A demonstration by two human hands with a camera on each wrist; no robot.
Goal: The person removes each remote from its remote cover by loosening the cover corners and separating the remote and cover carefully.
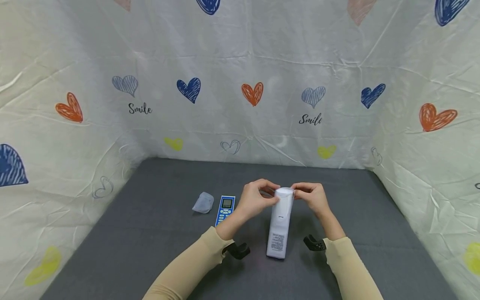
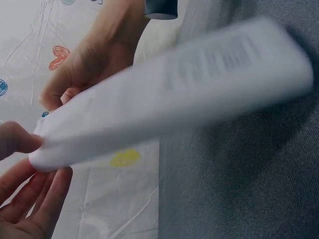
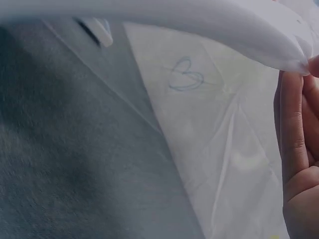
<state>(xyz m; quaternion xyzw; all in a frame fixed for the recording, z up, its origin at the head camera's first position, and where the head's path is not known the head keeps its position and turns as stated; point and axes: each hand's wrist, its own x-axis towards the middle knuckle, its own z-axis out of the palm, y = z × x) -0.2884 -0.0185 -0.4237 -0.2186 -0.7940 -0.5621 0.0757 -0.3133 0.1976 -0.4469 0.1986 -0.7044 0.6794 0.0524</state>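
Note:
A long white remote (image 1: 279, 227) lies back side up at the middle of the grey table (image 1: 150, 233), its printed label toward me. Its far end is lifted and looks wrapped in a thin pale sleeve. My left hand (image 1: 273, 195) pinches that end from the left and my right hand (image 1: 298, 192) pinches it from the right. In the left wrist view the remote (image 2: 174, 94) is blurred, with my left fingers (image 2: 30, 199) under its end. In the right wrist view the right fingers (image 3: 299, 149) pinch a thin white edge (image 3: 199, 25).
A blue-faced remote (image 1: 225, 209) lies to the left of my left hand, with a crumpled pale cover (image 1: 203, 203) beside it. Heart-printed white sheets (image 1: 240, 104) wall the table at the back and both sides.

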